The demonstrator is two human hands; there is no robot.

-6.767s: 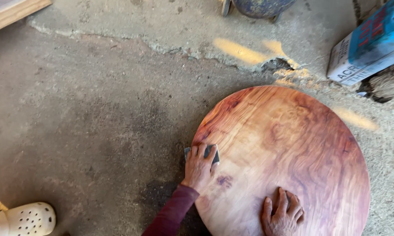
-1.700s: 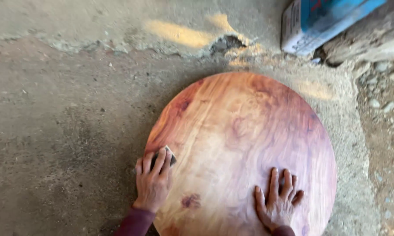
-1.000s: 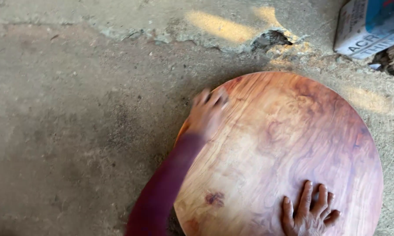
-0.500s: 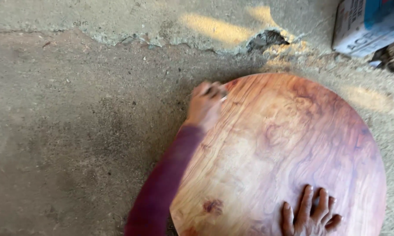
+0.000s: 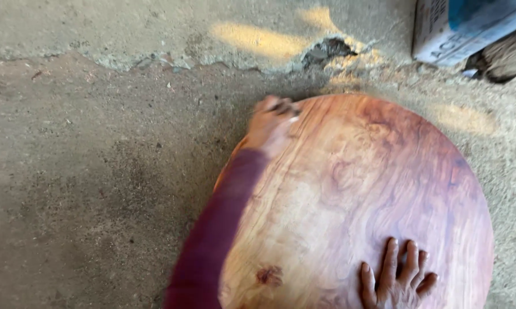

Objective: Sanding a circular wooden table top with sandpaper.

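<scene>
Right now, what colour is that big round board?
The round wooden board is reddish-brown with swirling grain and paler yellowish patches, shown in the head view.

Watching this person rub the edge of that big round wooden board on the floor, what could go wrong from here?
The left hand works right at the rim of the round wooden board, gripping a small dark piece too blurred to identify; a slip could scrape knuckles on the rough concrete floor. The right hand lies flat on the board with fingers spread, seemingly steadying it; if it shifts, the board might slide. Grit on the floor could perhaps mark the wood.
</scene>
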